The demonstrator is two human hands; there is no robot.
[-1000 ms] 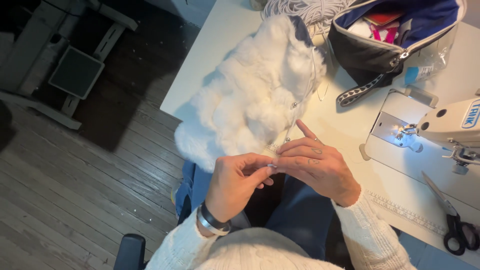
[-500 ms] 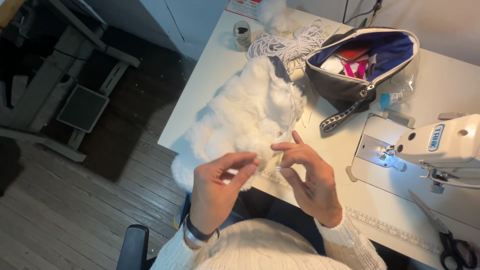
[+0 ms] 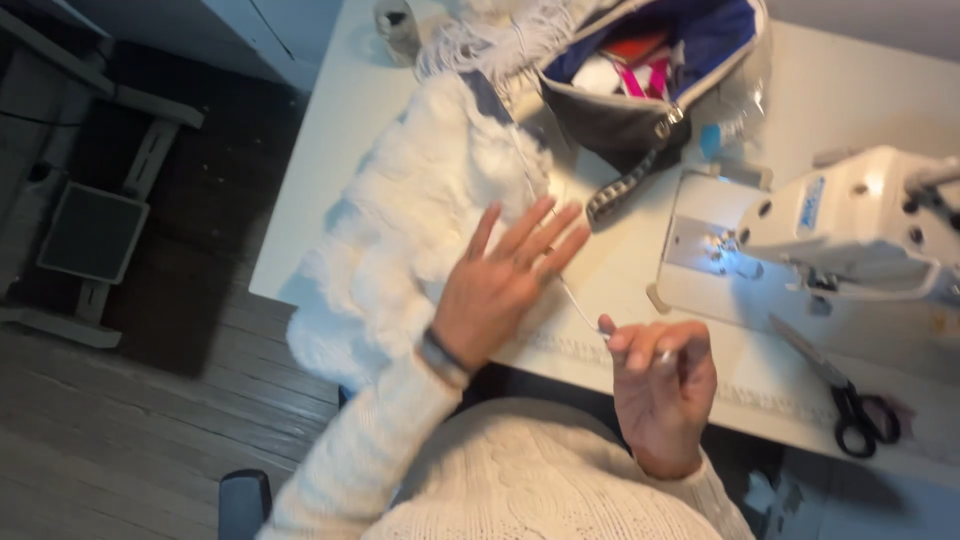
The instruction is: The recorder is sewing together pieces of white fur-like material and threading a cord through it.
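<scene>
Cream cable-knit sleeves (image 3: 500, 480) at the bottom edge, nearest the camera. Right hand (image 3: 662, 385) raised just off the near rim of the white table (image 3: 330, 150), thumb and forefinger pressed together on the end of a thin pale thread (image 3: 575, 300) (perhaps with a needle, too small to tell), drawn taut toward the body so that the strand stays clear of the pile. Left hand (image 3: 505, 285), dark band at the wrist, fingers spread wide and flat, holding nothing, laid on the edge of the fluffy white fur fabric (image 3: 420, 210), apparently to pin it against the pull. Fabric draped over the table's near corner, partly hanging off the edge. Narrow white lace trim (image 3: 770, 395) along the near rim, under the right hand. Black-handled scissors (image 3: 850, 405) to the right, well apart from both hands. White sewing machine (image 3: 850, 225) beyond, lamp lit over the needle plate. Open grey pouch with blue lining (image 3: 650, 70) farther back, just behind the fabric; white fringed cord (image 3: 490, 40) beside it.
</scene>
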